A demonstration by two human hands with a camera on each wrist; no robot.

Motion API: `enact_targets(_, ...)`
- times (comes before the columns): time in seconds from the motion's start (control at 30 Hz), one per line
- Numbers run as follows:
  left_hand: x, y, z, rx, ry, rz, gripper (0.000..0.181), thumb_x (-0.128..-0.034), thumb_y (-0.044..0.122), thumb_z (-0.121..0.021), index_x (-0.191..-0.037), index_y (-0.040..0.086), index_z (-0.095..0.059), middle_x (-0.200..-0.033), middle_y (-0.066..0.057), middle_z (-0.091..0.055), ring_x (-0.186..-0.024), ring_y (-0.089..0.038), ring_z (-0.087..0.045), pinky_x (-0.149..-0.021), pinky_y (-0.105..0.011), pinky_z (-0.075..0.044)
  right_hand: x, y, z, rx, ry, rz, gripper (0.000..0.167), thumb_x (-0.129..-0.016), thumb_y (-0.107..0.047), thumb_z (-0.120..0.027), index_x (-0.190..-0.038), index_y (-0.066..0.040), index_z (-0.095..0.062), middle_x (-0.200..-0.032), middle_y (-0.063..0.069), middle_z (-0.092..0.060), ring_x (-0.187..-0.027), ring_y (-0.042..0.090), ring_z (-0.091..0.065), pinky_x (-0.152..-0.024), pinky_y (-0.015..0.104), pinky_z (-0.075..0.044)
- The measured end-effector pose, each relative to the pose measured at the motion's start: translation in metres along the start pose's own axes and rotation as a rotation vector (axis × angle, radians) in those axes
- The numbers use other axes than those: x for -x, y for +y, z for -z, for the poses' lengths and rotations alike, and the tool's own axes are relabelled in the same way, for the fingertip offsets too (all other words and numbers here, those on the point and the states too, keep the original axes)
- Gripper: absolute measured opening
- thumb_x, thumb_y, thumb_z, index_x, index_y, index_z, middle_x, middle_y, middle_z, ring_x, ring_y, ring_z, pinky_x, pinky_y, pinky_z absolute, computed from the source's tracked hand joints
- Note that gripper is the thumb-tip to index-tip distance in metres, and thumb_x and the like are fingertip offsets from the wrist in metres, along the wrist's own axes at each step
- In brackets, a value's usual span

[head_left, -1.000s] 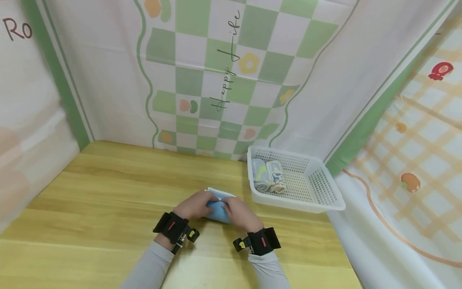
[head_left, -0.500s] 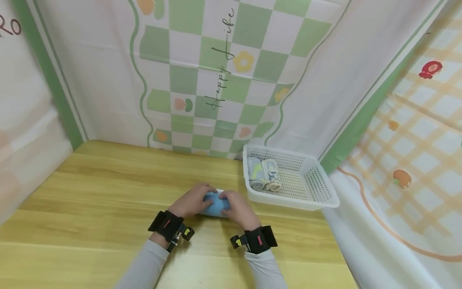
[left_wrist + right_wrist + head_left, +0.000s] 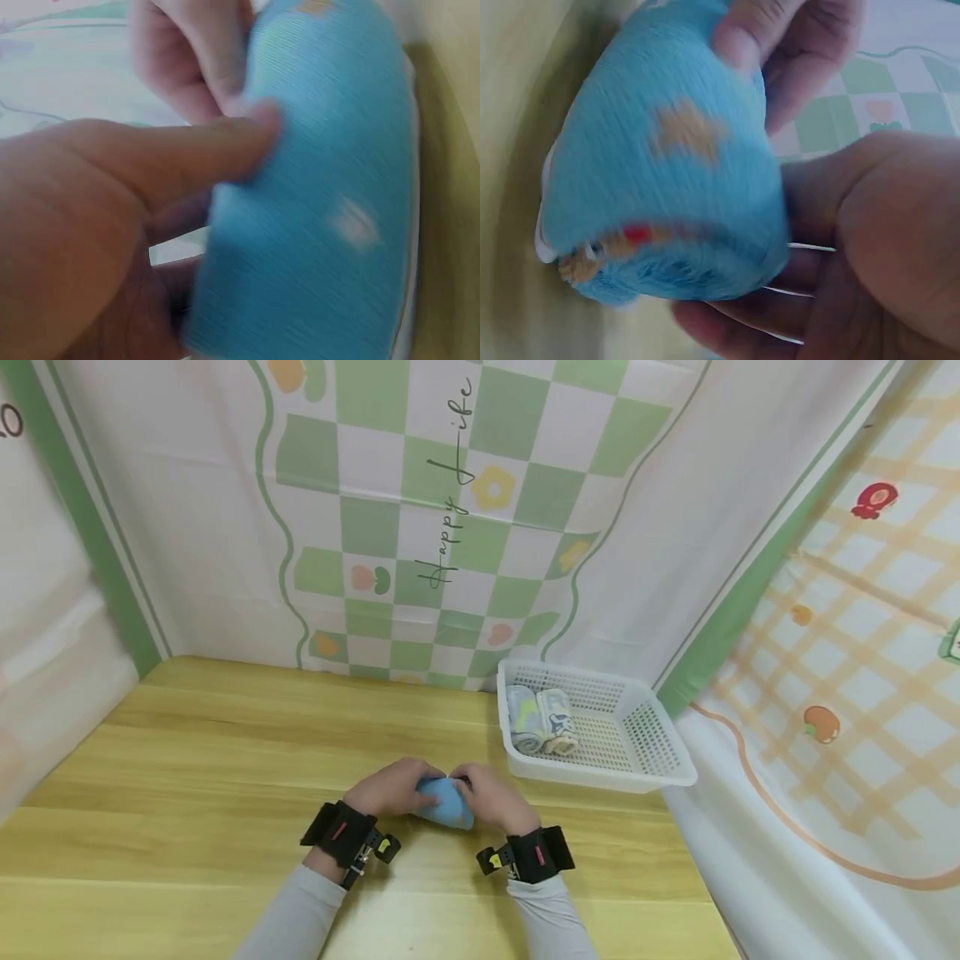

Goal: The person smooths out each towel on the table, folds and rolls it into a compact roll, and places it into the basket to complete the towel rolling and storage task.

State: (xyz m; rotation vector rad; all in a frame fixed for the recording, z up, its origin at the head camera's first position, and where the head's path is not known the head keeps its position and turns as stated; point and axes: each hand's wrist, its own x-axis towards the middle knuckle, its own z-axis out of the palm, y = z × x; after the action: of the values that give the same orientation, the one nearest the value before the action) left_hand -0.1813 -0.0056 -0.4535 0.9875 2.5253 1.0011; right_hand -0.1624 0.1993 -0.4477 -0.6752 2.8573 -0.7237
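Note:
A light-blue towel (image 3: 446,803), rolled into a thick bundle, is held between both hands above the wooden table. In the right wrist view its spiral end shows, with a tan star on the blue pile (image 3: 630,172) and a bit of red and tan. My left hand (image 3: 396,787) grips the left part, its thumb lying across the roll (image 3: 322,225) and its fingers partly hidden behind. My right hand (image 3: 497,797) holds the right end, fingers curled round the far side (image 3: 900,232). A white edge runs along the towel's lower side.
A white perforated plastic basket (image 3: 600,781) stands at the back right, against the curtain. Two rolled towels, one blue-green (image 3: 527,720) and one cream (image 3: 557,722), lie in its left part. The table (image 3: 225,735) ends at a patterned curtain (image 3: 375,527).
The towel's flat white-edged far part, seen beyond the hands earlier, is no longer in view; the bundle is rounder and tilted. Both hands stay on it. The head view has shifted slightly.

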Motion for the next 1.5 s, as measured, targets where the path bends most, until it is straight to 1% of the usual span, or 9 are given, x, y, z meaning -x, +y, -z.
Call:
enact_targets(0.13,-0.002,-0.001,-0.005,-0.047,0.051,0.089,0.038,-0.1061,0.026,-0.054,-0.134,0.003,-0.064,-0.121,-0.01,-0.07,-0.104,-0.021,-0.065,-0.092,-0.043,-0.054,0.007,-0.01,0.007,0.036,0.064,0.006,0.025,-0.096,-0.004,-0.066,-0.119,0.006,-0.066,-0.119,0.02,-0.066,-0.112,0.034,-0.063,-0.097,0.048,-0.053)
enact_targets(0.3,-0.001,0.001,-0.008,-0.162,0.138,0.147,0.04,-0.1067,0.029,-0.052,-0.133,0.0,-0.063,-0.125,-0.018,-0.067,-0.112,-0.031,-0.063,-0.093,-0.048,-0.053,0.01,-0.019,0.008,0.12,0.068,0.041,0.047,-0.078,-0.002,-0.085,-0.12,0.005,-0.066,-0.121,0.019,-0.067,-0.111,0.033,-0.063,-0.096,0.047,-0.053)
enact_targets(0.43,0.0,0.005,-0.004,-0.215,0.186,0.077,0.038,-0.0984,0.023,-0.067,-0.127,-0.003,-0.066,-0.12,-0.018,-0.068,-0.107,-0.031,-0.064,-0.089,-0.046,-0.054,0.006,-0.018,0.004,0.145,0.09,0.04,0.045,-0.076,0.0,-0.086,-0.116,0.004,-0.064,-0.115,0.018,-0.068,-0.106,0.031,-0.064,-0.093,0.045,-0.055)
enact_targets(0.57,0.002,0.008,-0.001,-0.173,0.16,-0.012,0.041,-0.0808,0.009,-0.083,-0.119,0.001,-0.07,-0.111,-0.011,-0.071,-0.097,-0.023,-0.064,-0.087,-0.044,-0.054,0.006,-0.015,0.004,0.105,0.083,0.012,0.035,-0.081,0.001,-0.082,-0.111,0.004,-0.065,-0.111,0.017,-0.069,-0.101,0.029,-0.064,-0.088,0.044,-0.055)
enact_targets(0.63,0.002,0.008,-0.001,-0.153,0.153,-0.026,0.041,-0.0761,0.005,-0.086,-0.114,0.003,-0.071,-0.107,-0.008,-0.072,-0.095,-0.022,-0.064,-0.087,-0.043,-0.054,0.006,-0.015,0.005,0.089,0.075,0.002,0.032,-0.084,0.0,-0.079,-0.112,0.003,-0.066,-0.111,0.017,-0.069,-0.102,0.029,-0.065,-0.089,0.044,-0.055)
enact_targets(0.8,0.001,0.006,-0.004,-0.137,0.175,-0.024,0.029,-0.078,0.003,-0.085,-0.104,0.005,-0.074,-0.099,-0.006,-0.073,-0.09,-0.018,-0.065,-0.084,-0.041,-0.056,0.006,-0.017,0.005,0.066,0.067,-0.007,0.04,-0.081,-0.001,-0.083,-0.117,0.003,-0.067,-0.115,0.017,-0.069,-0.106,0.03,-0.065,-0.092,0.046,-0.054)
enact_targets(1.0,0.002,0.005,-0.004,-0.11,0.171,0.004,0.027,-0.0783,0.005,-0.086,-0.103,0.007,-0.075,-0.096,-0.003,-0.073,-0.087,-0.015,-0.064,-0.083,-0.04,-0.055,0.003,-0.018,0.002,0.067,0.07,-0.028,0.051,-0.072,-0.006,-0.091,-0.118,-0.001,-0.069,-0.117,0.013,-0.07,-0.107,0.029,-0.065,-0.095,0.046,-0.053)
enact_targets(1.3,-0.001,-0.001,-0.004,-0.113,0.177,-0.004,0.031,-0.07,0.005,-0.089,-0.098,0.009,-0.075,-0.09,0.001,-0.071,-0.08,-0.013,-0.062,-0.079,-0.037,-0.054,-0.008,-0.007,-0.01,0.087,0.123,0.052,0.031,-0.066,-0.005,-0.092,-0.09,-0.012,-0.072,-0.09,-0.001,-0.072,-0.084,0.014,-0.064,-0.082,0.034,-0.053)
enact_targets(1.5,-0.005,-0.003,0.0,-0.1,0.132,-0.023,0.029,-0.0686,0.006,-0.089,-0.092,0.011,-0.073,-0.087,0.003,-0.069,-0.077,-0.013,-0.059,-0.076,-0.036,-0.051,-0.012,0.002,-0.02,0.087,0.145,0.067,0.032,-0.063,-0.009,-0.089,-0.088,-0.013,-0.069,-0.083,-0.005,-0.066,-0.077,0.011,-0.058,-0.074,0.028,-0.05)
